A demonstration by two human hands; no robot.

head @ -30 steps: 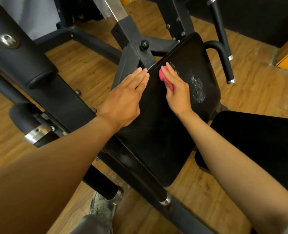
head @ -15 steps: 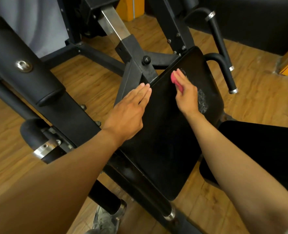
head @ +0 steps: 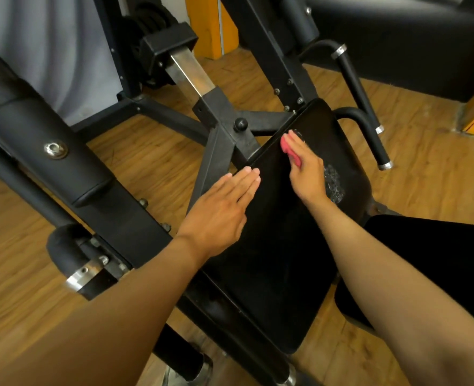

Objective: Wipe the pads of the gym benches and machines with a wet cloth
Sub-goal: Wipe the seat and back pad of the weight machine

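Right hand farther up black pad, pink cloth mostly hidden beneath; left hand flat, fingers straight.

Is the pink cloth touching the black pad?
Touching. The head view shows the right hand pressing the cloth flat against the pad, with no gap between them.

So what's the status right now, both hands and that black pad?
Left hand flat on the pad's left edge. Right hand presses pink cloth near the pad's far end. Wet patch beside it. Nothing in the way.
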